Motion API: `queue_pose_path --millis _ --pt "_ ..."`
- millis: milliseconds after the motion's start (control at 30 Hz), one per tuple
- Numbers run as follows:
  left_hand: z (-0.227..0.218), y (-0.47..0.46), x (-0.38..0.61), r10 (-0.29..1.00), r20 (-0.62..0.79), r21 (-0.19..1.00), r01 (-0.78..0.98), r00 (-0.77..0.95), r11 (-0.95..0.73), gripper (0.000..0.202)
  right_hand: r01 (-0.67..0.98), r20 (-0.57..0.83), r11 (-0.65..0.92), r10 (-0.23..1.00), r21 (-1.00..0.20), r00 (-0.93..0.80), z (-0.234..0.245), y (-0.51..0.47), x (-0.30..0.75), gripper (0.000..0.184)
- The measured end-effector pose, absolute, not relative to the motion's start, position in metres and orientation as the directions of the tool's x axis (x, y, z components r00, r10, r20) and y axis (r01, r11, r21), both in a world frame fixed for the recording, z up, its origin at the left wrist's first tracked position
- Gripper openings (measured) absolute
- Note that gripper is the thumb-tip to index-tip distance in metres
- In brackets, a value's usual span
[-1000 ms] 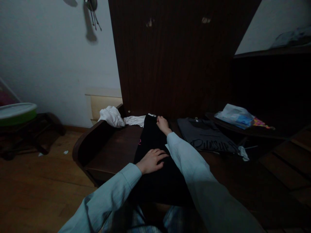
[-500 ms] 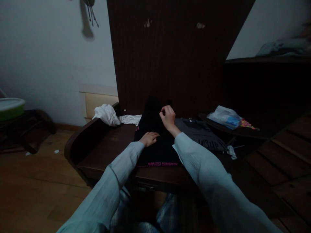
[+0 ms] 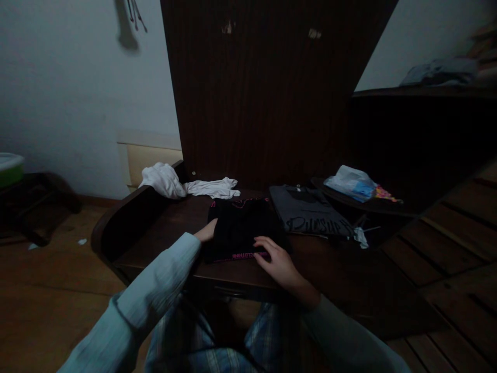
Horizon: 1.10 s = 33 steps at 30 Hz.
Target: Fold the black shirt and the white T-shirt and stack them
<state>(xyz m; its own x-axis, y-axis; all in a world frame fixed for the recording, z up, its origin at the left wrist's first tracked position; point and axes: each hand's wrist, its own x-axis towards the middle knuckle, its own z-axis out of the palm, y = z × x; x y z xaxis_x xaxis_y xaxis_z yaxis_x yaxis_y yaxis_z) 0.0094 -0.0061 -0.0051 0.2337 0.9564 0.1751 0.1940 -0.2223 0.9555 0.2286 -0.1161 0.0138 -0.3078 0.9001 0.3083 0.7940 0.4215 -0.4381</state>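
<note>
A black garment with pink lettering (image 3: pixel 240 228) lies folded over on the dark wooden bench (image 3: pixel 171 223). My left hand (image 3: pixel 206 231) reaches in at its left side, and the fingers are hidden beneath the black cloth. Over the garment's near right part is my right hand (image 3: pixel 276 260), its thumb and fingers apart and holding nothing; whether the fingertips touch the cloth is hard to tell. Just right of the garment lies a folded grey shirt with dark lettering (image 3: pixel 308 212).
White cloth (image 3: pixel 165 181) drapes over the bench's left armrest and along its back. A plastic bag (image 3: pixel 349 184) rests on a dark ledge at the right. The dark upright panel (image 3: pixel 264 103) stands behind the bench. A green basin (image 3: pixel 10 173) sits on a low stool at far left.
The garment's far part has come down over its near part. My left hand has gone under the cloth at the left; my right hand has moved nearer and its pinch has opened.
</note>
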Motion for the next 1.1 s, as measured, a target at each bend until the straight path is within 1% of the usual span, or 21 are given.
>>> queue_pose_path --millis 67,100,167,233,267,300,367,400,467,533,600,700,767,833,967,1033,1100 --pt "-0.008 -0.021 -0.007 0.972 0.108 0.982 0.129 0.21 -0.137 0.029 0.77 0.248 0.39 0.92 -0.505 -0.303 0.009 -0.124 0.241 0.013" --pt "-0.009 -0.028 -0.013 0.978 0.065 0.993 0.083 0.198 -0.082 0.032 0.768 0.247 0.359 0.932 -0.531 -0.265 0.01 -0.125 0.248 0.012" --pt "-0.007 -0.041 -0.02 0.99 -0.02 1.0 -0.007 0.142 0.021 0.038 0.772 0.311 0.301 0.94 -0.56 -0.141 0.019 -0.12 0.259 0.016" --pt "-0.003 -0.053 -0.019 0.994 -0.069 0.997 -0.012 0.084 0.07 0.047 0.784 0.422 0.292 0.906 -0.548 -0.043 0.03 -0.11 0.268 0.013" --pt "0.0 -0.058 -0.016 0.995 -0.069 0.998 0.016 0.065 0.068 0.053 0.793 0.465 0.303 0.885 -0.528 -0.029 0.035 -0.104 0.27 0.012" --pt "0.002 -0.064 -0.013 0.997 -0.054 0.997 0.052 0.053 0.051 0.06 0.804 0.488 0.318 0.872 -0.502 -0.04 0.038 -0.099 0.272 0.016" --pt "0.004 -0.072 -0.006 0.998 0.019 0.989 0.145 0.062 -0.028 0.068 0.827 0.47 0.327 0.878 -0.457 -0.088 0.038 -0.09 0.274 0.025" --pt "0.003 -0.074 -0.003 0.995 0.065 0.977 0.196 0.073 -0.078 0.069 0.839 0.441 0.316 0.892 -0.444 -0.102 0.035 -0.086 0.275 0.028" --pt "0.0 -0.075 0.0 0.988 0.135 0.946 0.287 0.08 -0.153 0.065 0.851 0.382 0.286 0.918 -0.441 -0.11 0.026 -0.079 0.274 0.031" --pt "-0.004 -0.072 0.001 0.983 0.164 0.926 0.331 0.079 -0.181 0.059 0.842 0.358 0.272 0.928 -0.466 -0.103 0.019 -0.073 0.274 0.029" --pt "-0.004 -0.069 0.001 0.979 0.189 0.928 0.314 0.075 -0.203 0.057 0.811 0.369 0.26 0.928 -0.525 -0.059 0.017 -0.07 0.276 0.024" --pt "0.004 -0.074 0.002 0.959 0.281 0.929 0.241 0.033 -0.281 0.057 0.734 0.398 0.22 0.914 -0.643 0.074 0.019 -0.071 0.281 0.013" --pt "0.01 -0.084 0.003 0.949 0.316 0.925 0.22 0.008 -0.31 0.051 0.679 0.421 0.227 0.897 -0.698 0.134 0.018 -0.074 0.285 0.009" --pt "0.011 -0.094 0.005 0.96 0.281 0.934 0.231 0.002 -0.274 0.044 0.639 0.432 0.26 0.893 -0.724 0.126 0.013 -0.078 0.29 0.009" --pt "0.002 -0.104 0.008 0.99 0.135 0.966 0.224 -0.027 -0.126 0.041 0.565 0.365 0.276 0.93 -0.777 0.047 0.002 -0.081 0.295 0.016" --pt "-0.004 -0.106 0.009 0.991 0.123 0.974 0.199 -0.048 -0.111 0.042 0.523 0.369 0.279 0.926 -0.806 0.075 -0.002 -0.082 0.295 0.019" --pt "-0.007 -0.109 0.01 0.988 0.147 0.969 0.207 -0.051 -0.134 0.039 0.506 0.393 0.281 0.911 -0.816 0.128 -0.004 -0.083 0.294 0.019"
